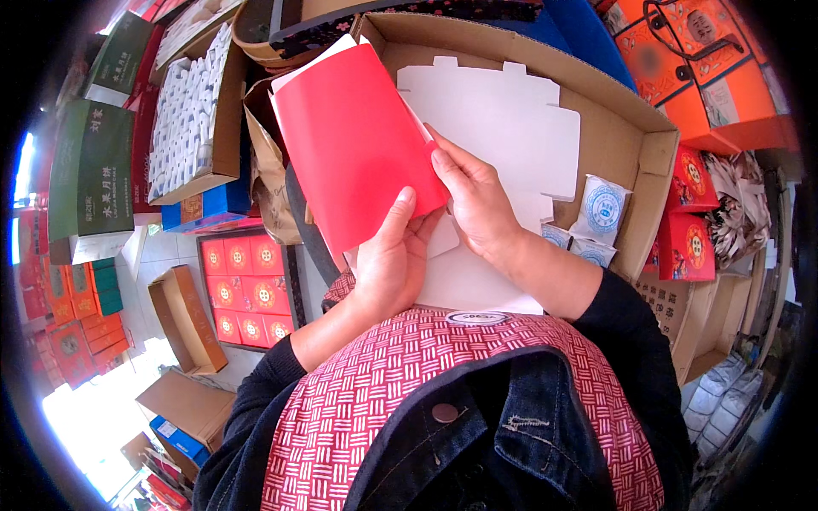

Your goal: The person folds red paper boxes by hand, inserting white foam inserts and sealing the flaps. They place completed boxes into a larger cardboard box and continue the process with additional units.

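Observation:
Between my two hands is a red card sheet (349, 140), glossy on its face, with white layers showing along its top left and right edges. My left hand (394, 264) is closed on its lower edge, thumb on the red face and fingers behind. The fingers of my right hand (477, 196) grip its lower right side, thumb on the front. The sheet is tilted and held above a shallow cardboard tray (630, 145). Flat white die-cut box blanks (503, 119) lie in that tray, partly covered by the red sheet and my hands.
Small white packets with blue print (603, 209) sit in the tray's right side. To the left stand a carton packed with white wrapped pieces (192, 119) and green boxes (89, 170). Red boxes (247, 289) fill a case at lower left. Orange gift boxes (682, 68) stand at upper right.

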Available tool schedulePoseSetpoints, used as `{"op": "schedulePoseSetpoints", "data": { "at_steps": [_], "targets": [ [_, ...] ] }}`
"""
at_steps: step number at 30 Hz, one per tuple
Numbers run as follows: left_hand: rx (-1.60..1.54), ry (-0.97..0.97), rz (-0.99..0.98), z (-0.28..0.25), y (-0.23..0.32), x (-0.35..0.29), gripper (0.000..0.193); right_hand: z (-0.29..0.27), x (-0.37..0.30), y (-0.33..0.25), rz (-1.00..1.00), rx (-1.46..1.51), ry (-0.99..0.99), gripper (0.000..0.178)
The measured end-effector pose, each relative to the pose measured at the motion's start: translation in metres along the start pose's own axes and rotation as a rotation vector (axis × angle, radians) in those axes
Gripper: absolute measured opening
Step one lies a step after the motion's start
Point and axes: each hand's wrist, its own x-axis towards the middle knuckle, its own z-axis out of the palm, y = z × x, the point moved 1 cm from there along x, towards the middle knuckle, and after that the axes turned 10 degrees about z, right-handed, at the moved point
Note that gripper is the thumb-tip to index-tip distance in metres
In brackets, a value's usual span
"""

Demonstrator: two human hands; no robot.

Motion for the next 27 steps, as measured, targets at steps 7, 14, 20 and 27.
{"op": "schedulePoseSetpoints", "data": {
  "at_steps": [7,14,20,27],
  "targets": [
    [-0.048,0.010,0.003,0.001,0.001,-0.001,0.038,0.002,0.002,0.000,-0.017,-0.019,0.033,0.040],
    [0.005,0.023,0.031,0.000,0.000,0.000,0.038,0.009,0.002,0.002,-0.007,0.002,0.118,0.040],
    [0.074,0.006,0.067,0.001,0.000,0.000,0.039,0.007,0.002,0.004,-0.036,-0.016,0.111,0.040],
    [-0.028,0.073,0.054,0.001,0.003,0.001,0.040,0.013,0.000,0.002,-0.011,0.037,0.103,0.038]
  ]
}}
